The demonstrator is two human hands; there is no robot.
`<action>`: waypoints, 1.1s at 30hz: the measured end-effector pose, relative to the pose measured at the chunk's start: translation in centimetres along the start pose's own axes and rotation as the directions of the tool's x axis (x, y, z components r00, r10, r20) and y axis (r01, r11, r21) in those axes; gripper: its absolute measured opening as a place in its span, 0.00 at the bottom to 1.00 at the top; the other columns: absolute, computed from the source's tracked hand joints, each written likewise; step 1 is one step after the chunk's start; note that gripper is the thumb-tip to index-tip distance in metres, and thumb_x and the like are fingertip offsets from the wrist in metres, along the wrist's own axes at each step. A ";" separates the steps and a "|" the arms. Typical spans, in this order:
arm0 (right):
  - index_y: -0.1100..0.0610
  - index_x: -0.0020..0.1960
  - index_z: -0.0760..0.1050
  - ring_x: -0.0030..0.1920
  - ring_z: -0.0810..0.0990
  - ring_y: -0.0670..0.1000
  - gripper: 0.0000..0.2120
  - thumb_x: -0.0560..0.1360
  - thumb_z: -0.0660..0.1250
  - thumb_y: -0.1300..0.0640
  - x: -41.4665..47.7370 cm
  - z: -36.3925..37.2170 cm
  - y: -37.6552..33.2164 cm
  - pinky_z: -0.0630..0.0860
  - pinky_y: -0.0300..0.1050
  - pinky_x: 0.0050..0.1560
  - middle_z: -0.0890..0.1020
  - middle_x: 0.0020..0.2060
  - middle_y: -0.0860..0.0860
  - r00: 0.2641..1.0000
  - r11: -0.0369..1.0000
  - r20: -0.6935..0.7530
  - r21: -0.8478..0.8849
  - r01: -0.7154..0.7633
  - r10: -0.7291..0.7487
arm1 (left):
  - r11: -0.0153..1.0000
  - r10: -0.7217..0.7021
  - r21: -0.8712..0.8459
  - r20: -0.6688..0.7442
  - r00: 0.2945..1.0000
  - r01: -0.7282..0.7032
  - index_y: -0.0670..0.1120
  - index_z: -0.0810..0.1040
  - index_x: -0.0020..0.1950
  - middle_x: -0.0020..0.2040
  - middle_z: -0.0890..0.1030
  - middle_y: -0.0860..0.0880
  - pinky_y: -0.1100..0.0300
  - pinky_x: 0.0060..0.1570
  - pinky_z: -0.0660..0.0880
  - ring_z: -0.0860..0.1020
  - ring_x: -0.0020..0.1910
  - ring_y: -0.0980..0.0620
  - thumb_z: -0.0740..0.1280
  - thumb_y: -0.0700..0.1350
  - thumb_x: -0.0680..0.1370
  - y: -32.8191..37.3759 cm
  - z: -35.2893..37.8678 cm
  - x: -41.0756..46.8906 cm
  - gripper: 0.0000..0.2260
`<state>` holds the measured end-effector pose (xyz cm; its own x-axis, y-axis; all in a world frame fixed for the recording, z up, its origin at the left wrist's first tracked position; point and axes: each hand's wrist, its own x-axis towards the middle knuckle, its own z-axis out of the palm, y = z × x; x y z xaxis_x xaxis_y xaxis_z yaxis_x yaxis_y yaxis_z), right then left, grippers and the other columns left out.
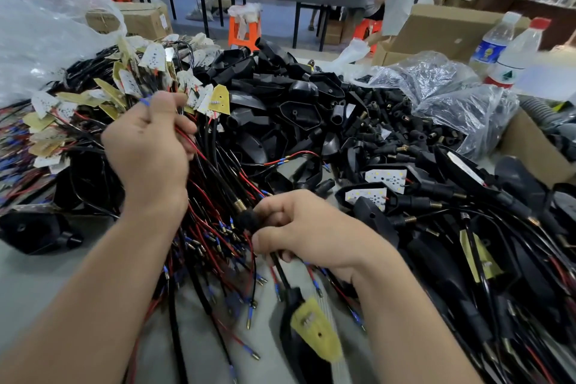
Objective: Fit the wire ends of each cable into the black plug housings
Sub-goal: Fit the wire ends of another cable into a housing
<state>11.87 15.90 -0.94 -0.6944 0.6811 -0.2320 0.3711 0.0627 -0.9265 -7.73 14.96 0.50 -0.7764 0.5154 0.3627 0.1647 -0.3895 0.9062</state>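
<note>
My left hand grips a red and a black wire of one cable, its blue-sleeved end sticking out above my fingers, over a big bundle of red and black cables. My right hand grips a black plug housing with a brass threaded tip; a cable runs through it. Below my right hand hangs a blurred yellow circuit board on its black shell. Loose black housings are heaped at the centre back.
Cables with white and yellow boards pile at the left. Assembled units lie at the right. Clear plastic bags, two water bottles, cardboard boxes and people stand behind. Bare grey table shows at lower left.
</note>
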 end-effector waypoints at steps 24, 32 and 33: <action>0.55 0.47 0.77 0.41 0.83 0.50 0.07 0.80 0.67 0.65 0.4 -2.4 -1.2 0.75 0.39 0.39 0.86 0.42 0.53 0.731 0.627 -0.677 0.609 0.486 0.090 | 0.943 -0.311 0.318 0.748 0.586 0.094 0.59 0.80 0.57 0.43 0.86 0.47 0.57 0.39 0.80 0.84 0.41 0.40 0.76 0.35 0.72 0.2 0.8 -3.7 0.21; 0.56 0.45 0.82 0.39 0.78 0.51 0.10 0.77 0.68 0.70 -0.1 -2.6 -0.4 0.73 0.41 0.41 0.83 0.40 0.55 0.869 0.767 -0.494 0.551 0.329 -0.018 | 0.919 -0.381 0.259 0.779 0.499 0.298 0.52 0.87 0.51 0.39 0.85 0.40 0.65 0.25 0.64 0.70 0.26 0.51 0.65 0.38 0.64 0.6 0.6 -3.5 0.20; 0.57 0.45 0.83 0.39 0.76 0.52 0.10 0.76 0.69 0.71 -0.1 -2.5 -0.3 0.72 0.43 0.42 0.82 0.40 0.56 0.881 0.786 -0.471 0.530 0.317 -0.038 | 0.915 -0.390 0.258 0.764 0.514 0.311 0.49 0.87 0.48 0.37 0.84 0.39 0.66 0.24 0.62 0.69 0.25 0.50 0.64 0.38 0.61 0.5 0.7 -3.5 0.20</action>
<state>13.35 17.64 0.07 -0.3361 0.9414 -0.0298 -0.2554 -0.1215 -0.9592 -4.47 13.48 -0.12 0.0007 1.0000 -0.0009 0.0663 0.0008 0.9978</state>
